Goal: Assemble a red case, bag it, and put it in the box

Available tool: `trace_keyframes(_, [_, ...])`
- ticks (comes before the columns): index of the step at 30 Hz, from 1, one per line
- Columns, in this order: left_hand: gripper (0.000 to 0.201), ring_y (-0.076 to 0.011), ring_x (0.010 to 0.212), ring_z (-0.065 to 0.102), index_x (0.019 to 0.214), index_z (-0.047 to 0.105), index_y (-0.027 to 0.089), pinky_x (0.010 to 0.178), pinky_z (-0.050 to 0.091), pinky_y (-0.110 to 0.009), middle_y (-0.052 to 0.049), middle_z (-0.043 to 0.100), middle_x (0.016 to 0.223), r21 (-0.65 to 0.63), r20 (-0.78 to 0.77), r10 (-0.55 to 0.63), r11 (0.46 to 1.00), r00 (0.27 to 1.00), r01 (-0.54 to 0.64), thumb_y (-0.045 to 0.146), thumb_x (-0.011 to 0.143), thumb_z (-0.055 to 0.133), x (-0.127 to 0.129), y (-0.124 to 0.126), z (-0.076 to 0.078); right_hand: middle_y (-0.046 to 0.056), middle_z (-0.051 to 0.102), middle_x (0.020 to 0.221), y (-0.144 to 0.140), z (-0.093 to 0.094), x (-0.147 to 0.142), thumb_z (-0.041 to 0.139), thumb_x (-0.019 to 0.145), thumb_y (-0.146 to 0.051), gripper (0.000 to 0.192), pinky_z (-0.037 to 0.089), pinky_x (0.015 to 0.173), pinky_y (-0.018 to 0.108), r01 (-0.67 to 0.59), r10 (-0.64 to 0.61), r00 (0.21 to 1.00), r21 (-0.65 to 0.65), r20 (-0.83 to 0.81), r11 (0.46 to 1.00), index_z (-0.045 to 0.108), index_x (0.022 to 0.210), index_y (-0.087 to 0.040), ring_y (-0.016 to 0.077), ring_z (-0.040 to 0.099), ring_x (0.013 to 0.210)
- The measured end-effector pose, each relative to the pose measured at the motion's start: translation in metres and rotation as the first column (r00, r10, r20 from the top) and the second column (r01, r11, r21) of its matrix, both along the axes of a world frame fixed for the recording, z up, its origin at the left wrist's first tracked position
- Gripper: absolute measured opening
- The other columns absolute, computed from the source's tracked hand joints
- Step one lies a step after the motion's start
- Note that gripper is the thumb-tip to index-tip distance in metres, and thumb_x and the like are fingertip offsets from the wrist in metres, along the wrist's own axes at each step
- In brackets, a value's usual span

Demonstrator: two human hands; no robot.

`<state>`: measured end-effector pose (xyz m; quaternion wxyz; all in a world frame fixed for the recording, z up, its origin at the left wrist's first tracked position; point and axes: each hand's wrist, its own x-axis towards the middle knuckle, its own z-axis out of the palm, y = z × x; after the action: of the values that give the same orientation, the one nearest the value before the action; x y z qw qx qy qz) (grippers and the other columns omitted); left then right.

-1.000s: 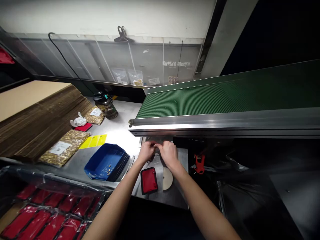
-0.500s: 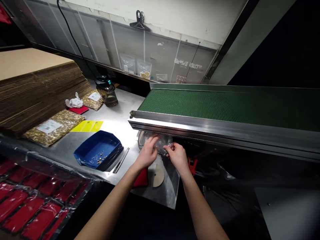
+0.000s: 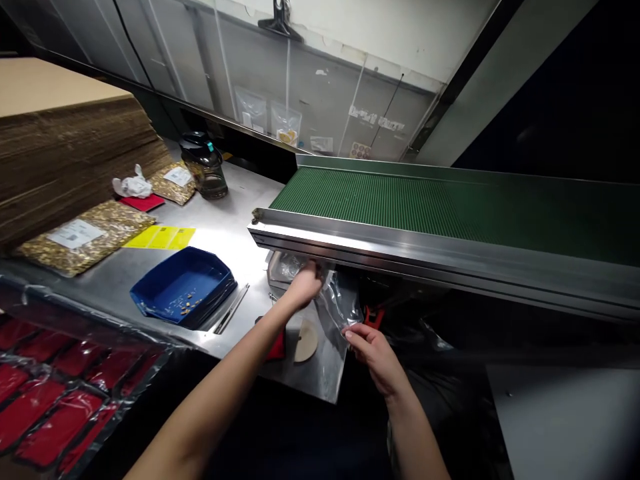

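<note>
A clear plastic bag (image 3: 339, 299) hangs stretched between my two hands, just in front of the conveyor's metal side. My right hand (image 3: 373, 350) pinches its lower end between thumb and fingers. At the upper end, my left hand (image 3: 306, 285) is closed, with its fingertips partly hidden at the conveyor's lower edge; the bag's film runs up to them. Left of that hand, a shallow tray (image 3: 274, 272) with more clear plastic in it sits partly under the conveyor. Below lie a beige disc-like piece (image 3: 306, 341) and a red item (image 3: 277, 348).
The green conveyor belt (image 3: 360, 200) stretches rightward above my hands. On the metal table stand a blue tray (image 3: 173, 277) with small bits, tweezers (image 3: 233, 308), yellow labels (image 3: 161, 237), gold packages (image 3: 117, 230) and a dark jug (image 3: 209, 173). Stacked cardboard (image 3: 75, 147) rises left; red packets (image 3: 60, 420) lie below.
My right hand has moved down and right, drawing the plastic bag out long. My left hand has gone from spread fingers on the plastic to closed, slightly further right. The view has shifted a little.
</note>
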<state>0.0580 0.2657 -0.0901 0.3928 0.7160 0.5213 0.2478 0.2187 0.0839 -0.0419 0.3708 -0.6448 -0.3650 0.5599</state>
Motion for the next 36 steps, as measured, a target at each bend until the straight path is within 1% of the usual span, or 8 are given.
trace_keyframes(4, [0.048, -0.0290, 0.138, 0.047, 0.151, 0.046, 0.019, 0.115, 0.040, -0.042, -0.015, 0.051, 0.148, 0.061, 0.180, -0.080, 0.996, 0.980, 0.070, 0.037, 0.106, 0.050, -0.038, -0.083, 0.026, 0.008, 0.070, 0.096, -0.014, 0.021, 0.011, 0.076, 0.085, -0.048, 0.034, 0.045, 0.088, 0.031, -0.151, 0.151, 0.986, 0.010, -0.063, 0.989, 0.077, 0.089, -0.015, 0.0204, 0.061, 0.094])
trace_keyframes(6, [0.062, -0.0293, 0.148, 0.035, 0.157, 0.040, 0.027, 0.120, 0.035, -0.041, -0.009, 0.037, 0.162, -0.107, 0.422, -0.206, 0.956, 0.883, 0.275, 0.052, 0.102, 0.058, -0.052, -0.117, 0.030, 0.009, 0.073, 0.093, -0.012, 0.030, 0.012, 0.074, 0.088, -0.048, 0.034, 0.046, 0.088, 0.032, -0.276, 0.272, 0.949, 0.002, -0.159, 0.961, 0.076, 0.092, -0.014, 0.0210, 0.064, 0.091])
trace_keyframes(9, [0.081, -0.0334, 0.147, 0.036, 0.157, 0.041, 0.026, 0.121, 0.034, -0.045, -0.013, 0.043, 0.157, -0.405, 0.752, -0.086, 0.723, 0.654, 0.560, 0.064, 0.092, 0.071, -0.056, -0.144, 0.026, 0.008, 0.073, 0.079, -0.008, 0.035, 0.008, 0.070, 0.091, -0.050, 0.036, 0.049, 0.077, 0.031, -0.441, 0.417, 0.845, 0.003, -0.334, 0.897, 0.070, 0.090, -0.014, 0.0186, 0.065, 0.075])
trace_keyframes(12, [0.063, -0.0339, 0.122, 0.061, 0.137, 0.063, 0.016, 0.107, 0.046, -0.043, -0.016, 0.066, 0.125, -0.514, 0.801, 0.067, 0.585, 0.594, 0.627, 0.053, 0.088, 0.080, -0.050, -0.151, 0.024, 0.005, 0.070, 0.071, -0.002, 0.032, 0.001, 0.071, 0.090, -0.050, 0.036, 0.047, 0.069, 0.027, -0.470, 0.424, 0.800, -0.004, -0.425, 0.883, 0.065, 0.089, -0.014, 0.0149, 0.062, 0.065])
trace_keyframes(17, [0.059, -0.0292, 0.117, 0.063, 0.127, 0.062, 0.020, 0.102, 0.048, -0.039, -0.012, 0.066, 0.122, -0.574, 0.788, 0.202, 0.585, 0.582, 0.573, 0.051, 0.083, 0.086, -0.055, -0.155, 0.031, 0.002, 0.062, 0.067, 0.011, 0.026, -0.017, 0.070, 0.091, -0.052, 0.039, 0.045, 0.064, 0.025, -0.428, 0.315, 0.803, -0.122, -0.506, 0.895, 0.062, 0.090, -0.015, 0.0125, 0.057, 0.060])
trace_keyframes(21, [0.042, -0.0226, 0.092, 0.067, 0.105, 0.063, 0.015, 0.083, 0.051, -0.032, -0.008, 0.067, 0.096, -0.687, 0.694, 0.341, 0.575, 0.634, 0.443, 0.046, 0.085, 0.083, -0.085, -0.164, 0.034, 0.003, 0.064, 0.084, 0.023, 0.041, -0.049, 0.080, 0.081, -0.052, 0.046, 0.047, 0.071, 0.026, -0.402, 0.204, 0.820, -0.286, -0.535, 0.870, 0.066, 0.106, -0.016, 0.0131, 0.059, 0.072])
trace_keyframes(28, [0.026, -0.0153, 0.073, 0.051, 0.087, 0.062, 0.016, 0.065, 0.040, -0.025, -0.001, 0.056, 0.080, -0.758, 0.503, 0.473, 0.644, 0.723, 0.106, 0.039, 0.090, 0.074, -0.198, -0.168, 0.080, 0.003, 0.066, 0.084, 0.031, 0.089, -0.150, 0.084, 0.076, -0.049, 0.042, 0.039, 0.068, 0.025, -0.279, 0.160, 0.954, -0.564, -0.252, 0.777, 0.076, 0.100, -0.016, 0.0122, 0.051, 0.072])
trace_keyframes(36, [0.026, -0.0183, 0.076, 0.056, 0.089, 0.060, 0.017, 0.068, 0.045, -0.026, -0.002, 0.059, 0.083, -0.674, 0.489, 0.473, 0.738, 0.732, -0.026, 0.042, 0.094, 0.067, -0.303, -0.162, 0.138, 0.005, 0.072, 0.097, 0.058, 0.142, -0.247, 0.084, 0.076, -0.051, 0.045, 0.037, 0.068, 0.024, -0.439, 0.353, 0.899, -0.554, -0.261, 0.707, 0.078, 0.107, -0.018, 0.0123, 0.054, 0.077])
